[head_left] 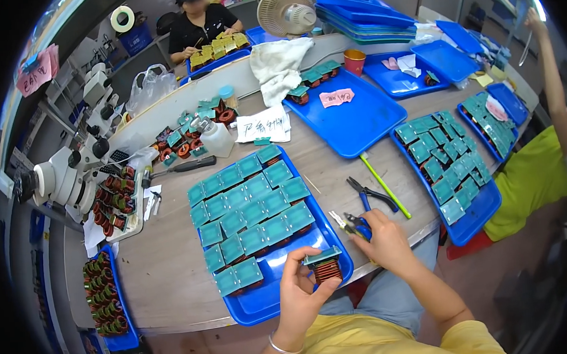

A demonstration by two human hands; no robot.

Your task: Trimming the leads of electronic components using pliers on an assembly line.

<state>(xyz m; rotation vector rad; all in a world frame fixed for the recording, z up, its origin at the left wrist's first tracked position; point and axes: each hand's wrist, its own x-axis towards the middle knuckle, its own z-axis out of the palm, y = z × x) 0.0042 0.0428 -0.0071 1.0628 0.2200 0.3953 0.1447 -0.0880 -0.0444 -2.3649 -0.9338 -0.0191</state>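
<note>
My left hand [300,296] is closed around a copper-wound coil [327,271] with a green board on top, over the near right corner of a blue tray [244,313]. In that tray, several green-topped coils [253,212] lie in rows, boards facing up. To the right, my right hand [386,243] is closed on a pair of blue-handled cutters [359,225], the jaws pointing left toward the tray. Just beyond the hand lie long-nose pliers [369,195] with black and blue handles. My fingers partly hide the cutters' handles and the coil's side.
A bright green stick [384,186] lies right of the pliers. Another blue tray [351,125] is farther back, with a white spray bottle [215,137] to its left. Coil-filled trays stand right [465,225] and far left [122,339]. Microscopes [56,182] stand left. Co-workers sit across and at right.
</note>
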